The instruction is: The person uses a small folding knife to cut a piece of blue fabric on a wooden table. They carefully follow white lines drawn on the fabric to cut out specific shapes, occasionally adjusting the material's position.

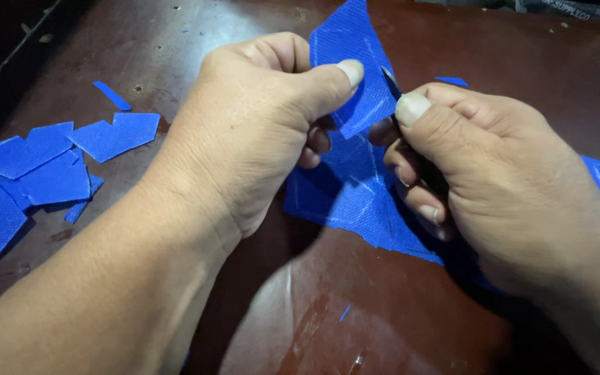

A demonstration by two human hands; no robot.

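Left hand (258,132) pinches blue fabric (355,173) — thumb over top. Right hand (480,173) closed on blade (390,82), tip at fabric edge — cut scraps (43,167) lie left on table (453,305).

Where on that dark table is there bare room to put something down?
Bare dark wooden table shows near the front edge, below the blue woven fabric sheet, and at the far right. The left is crowded with cut blue fabric pieces; the middle by the left hand and right hand.

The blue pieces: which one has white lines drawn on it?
The big blue fabric piece held in both hands, centre of the table. Faint white lines cross it; the cut blue pieces piled at left look plain.
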